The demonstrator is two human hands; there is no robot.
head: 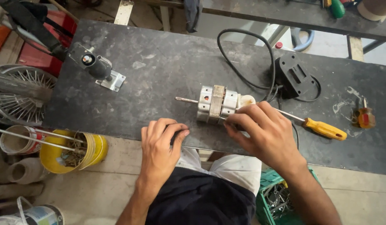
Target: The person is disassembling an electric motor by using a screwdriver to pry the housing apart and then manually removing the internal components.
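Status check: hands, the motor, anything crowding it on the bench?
Left hand curled at bench edge, holding nothing visible. Right hand fingertips on the motor. Yellow-handled screwdriver lies partly under that hand; black cable loops behind.

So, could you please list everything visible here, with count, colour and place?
motor: one, silver, table centre, shaft pointing left
screwdriver: one, yellow handle, right of motor
small screwdriver: one, orange-red, table's right edge
plastic cover: one, black, behind motor
cable: one, black, looping from cover
table: one, dark grey
bucket: one, yellow, floor left
crate: one, green, floor right
left hand: fingers curled on table's near edge
right hand: fingertips touching motor
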